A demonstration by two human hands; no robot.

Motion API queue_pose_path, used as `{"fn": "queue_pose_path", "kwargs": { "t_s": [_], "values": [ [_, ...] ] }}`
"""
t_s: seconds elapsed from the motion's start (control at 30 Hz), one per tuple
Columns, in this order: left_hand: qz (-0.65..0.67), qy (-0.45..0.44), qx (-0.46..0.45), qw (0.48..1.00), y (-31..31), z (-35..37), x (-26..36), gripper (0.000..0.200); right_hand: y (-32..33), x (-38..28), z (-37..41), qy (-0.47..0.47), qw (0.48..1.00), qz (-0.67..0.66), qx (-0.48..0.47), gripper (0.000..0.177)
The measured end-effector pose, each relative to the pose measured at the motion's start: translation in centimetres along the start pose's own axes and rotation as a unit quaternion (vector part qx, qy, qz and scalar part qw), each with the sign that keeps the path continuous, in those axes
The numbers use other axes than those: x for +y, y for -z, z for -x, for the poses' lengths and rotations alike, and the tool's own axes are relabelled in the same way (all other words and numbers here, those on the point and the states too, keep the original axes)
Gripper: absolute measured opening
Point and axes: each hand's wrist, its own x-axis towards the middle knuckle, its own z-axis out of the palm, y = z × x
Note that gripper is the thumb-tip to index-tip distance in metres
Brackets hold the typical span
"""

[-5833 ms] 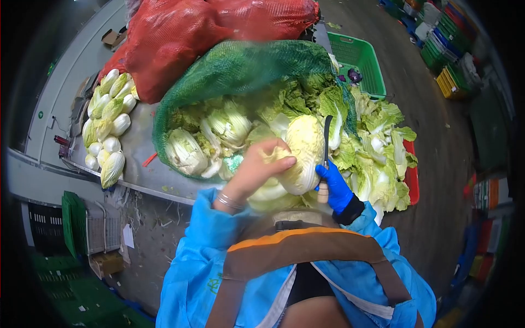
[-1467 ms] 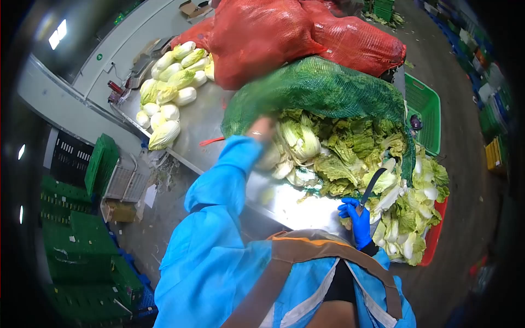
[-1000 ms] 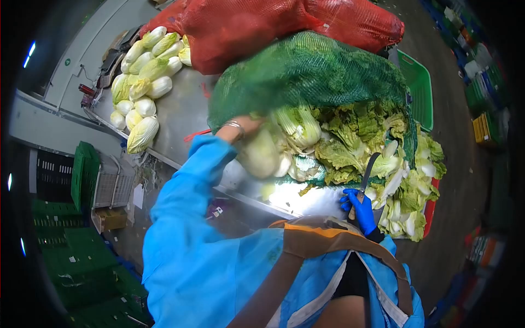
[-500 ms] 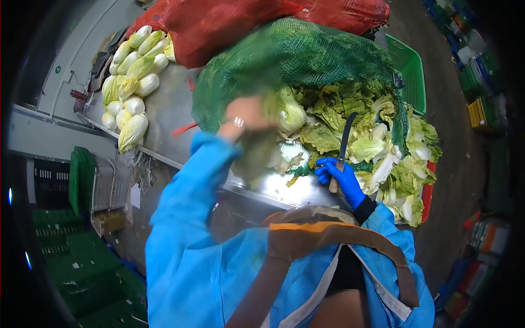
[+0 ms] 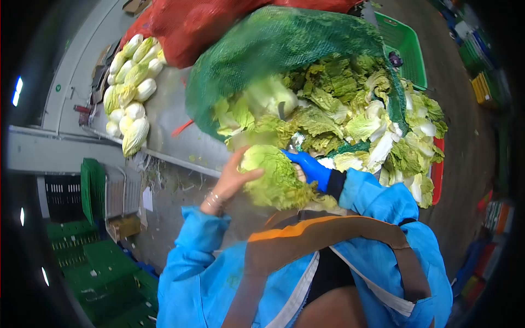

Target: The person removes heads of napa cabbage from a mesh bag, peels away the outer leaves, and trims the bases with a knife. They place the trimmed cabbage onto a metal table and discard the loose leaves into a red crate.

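Note:
A leafy cabbage (image 5: 276,177) is held close to my body at the table's front edge. My bare left hand (image 5: 239,174) grips its left side, thumb over the leaves. My right hand (image 5: 311,168), in a blue glove, is at its right side, fingers closed round the knife handle (image 5: 300,173). The knife blade (image 5: 281,110) points up and away, partly blurred. Behind the hands, a green net bag (image 5: 240,60) lies open with a pale cabbage (image 5: 270,95) and loose leaves (image 5: 322,120) at its mouth.
Trimmed cabbages (image 5: 131,93) are piled at the left of the metal table (image 5: 169,104). Red net bags (image 5: 202,27) lie at the back. A green basket (image 5: 402,46) and a red crate (image 5: 438,175) stand at the right, with leaves heaped beside them.
My left hand has come down from the net bag and now holds a leafy cabbage near my body. My right hand has moved left with the knife to the cabbage.

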Motion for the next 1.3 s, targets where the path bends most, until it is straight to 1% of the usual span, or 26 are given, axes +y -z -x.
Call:
{"fn": "queue_pose_path", "kwargs": {
  "t_s": [0.1, 0.17, 0.2, 0.27, 0.33, 0.4, 0.43, 0.47, 0.5, 0.53, 0.57, 0.63, 0.7, 0.77, 0.83, 0.87, 0.9, 0.97, 1.03, 1.07, 1.1, 1.17, 1.2, 1.23, 1.27, 1.3],
  "values": [
    [0.050, -0.049, -0.038, 0.997, -2.6, 0.4, 4.0, 0.077, 0.5, -2.6, 8.3, 0.120, 0.984, 0.122, 0.042, 0.029],
    [0.285, -0.055, -0.131, 0.948, -4.3, -0.4, 5.2, 0.068, 2.7, -2.6, 12.6, 0.290, 0.910, 0.263, 0.137, 0.036],
    [0.392, 0.011, -0.145, 0.909, -5.0, -1.0, 4.8, 0.066, 1.5, -3.9, 16.5, 0.295, 0.904, 0.260, 0.169, 0.039],
    [0.329, -0.025, -0.185, 0.926, -5.2, -4.3, -0.3, 0.066, 0.7, -5.1, 20.4, 0.346, 0.900, 0.186, 0.189, 0.041],
    [0.258, -0.064, -0.227, 0.937, -6.5, -6.4, -2.1, 0.067, 4.6, -3.9, 16.5, 0.493, 0.847, 0.103, 0.170, 0.037],
    [0.202, 0.071, -0.164, 0.963, -8.1, -7.1, -2.2, 0.056, 10.3, -2.2, 10.8, 0.472, 0.825, 0.184, 0.250, 0.033],
    [-0.066, -0.019, -0.113, 0.991, -8.8, -6.9, -2.1, 0.067, 11.7, -1.3, 9.5, 0.442, 0.852, 0.125, 0.250, 0.030],
    [-0.210, -0.087, -0.074, 0.971, -10.0, -6.4, -0.1, 0.076, 12.2, -0.7, 8.4, 0.510, 0.821, 0.120, 0.228, 0.029],
    [-0.342, -0.159, -0.033, 0.925, -11.4, -5.8, 1.5, 0.085, 12.3, -0.4, 7.8, 0.533, 0.823, 0.084, 0.180, 0.028],
    [-0.489, -0.323, 0.023, 0.810, -11.4, -6.9, -0.6, 0.090, 12.2, 0.1, 7.2, 0.555, 0.812, 0.047, 0.176, 0.027],
    [-0.533, -0.392, 0.029, 0.749, -13.3, -6.9, 2.2, 0.083, 11.8, 0.1, 8.0, 0.527, 0.835, 0.008, 0.160, 0.026],
    [-0.431, -0.326, -0.090, 0.837, -15.3, -8.9, 3.3, 0.077, 13.1, 0.3, 8.8, 0.444, 0.876, 0.053, 0.183, 0.031],
    [-0.526, -0.308, -0.169, 0.775, -16.9, -9.7, 7.2, 0.075, 13.2, 0.8, 9.7, 0.449, 0.875, -0.034, 0.179, 0.038],
    [-0.531, -0.284, -0.200, 0.773, -16.2, -11.9, 6.0, 0.077, 14.1, 1.8, 10.7, 0.513, 0.782, 0.183, 0.305, 0.048],
    [-0.312, -0.132, -0.143, 0.930, -14.4, -15.1, 2.4, 0.057, 13.7, 2.3, 11.4, 0.599, 0.668, 0.300, 0.325, 0.069],
    [-0.338, -0.229, -0.141, 0.902, -13.2, -16.4, 1.0, 0.048, 13.4, 2.4, 11.6, 0.598, 0.647, 0.328, 0.341, 0.076],
    [-0.356, -0.325, -0.139, 0.865, -12.0, -17.7, -0.2, 0.040, 12.9, 2.3, 12.1, 0.547, 0.688, 0.331, 0.343, 0.077],
    [-0.232, -0.071, -0.149, 0.959, -9.4, -20.9, -2.0, 0.029, 13.9, 1.9, 9.5, 0.501, 0.643, 0.393, 0.426, 0.060],
    [-0.343, -0.168, -0.138, 0.914, -13.0, -17.3, 1.2, 0.025, 14.9, 0.6, 7.2, 0.440, 0.705, 0.356, 0.427, 0.046],
    [-0.182, -0.016, -0.123, 0.976, -16.1, -14.3, 4.2, 0.042, 15.5, 0.3, 6.3, 0.484, 0.675, 0.315, 0.458, 0.033],
    [-0.196, -0.010, -0.141, 0.970, -16.3, -14.4, 2.6, 0.042, 14.7, -0.5, 9.1, 0.432, 0.649, 0.378, 0.500, 0.027],
    [-0.370, -0.203, -0.181, 0.888, -16.9, -13.7, 0.0, 0.069, 16.4, -1.4, 7.3, 0.459, 0.590, 0.357, 0.561, 0.025],
    [-0.286, -0.109, -0.250, 0.919, -18.1, -12.8, 0.3, 0.096, 17.4, -1.5, 7.3, 0.438, 0.694, 0.240, 0.519, 0.023],
    [-0.293, -0.104, -0.250, 0.917, -19.4, -11.8, 0.4, 0.096, 18.2, -2.1, 9.0, 0.409, 0.780, 0.119, 0.459, 0.022],
    [-0.371, -0.148, -0.197, 0.895, -20.1, -10.9, 0.5, 0.100, 20.4, -2.1, 6.9, 0.394, 0.601, 0.350, 0.601, 0.024],
    [-0.444, -0.191, -0.140, 0.864, -20.2, -10.4, 0.6, 0.103, 20.9, -2.1, 8.9, 0.435, 0.807, 0.048, 0.397, 0.021]
  ]
}}
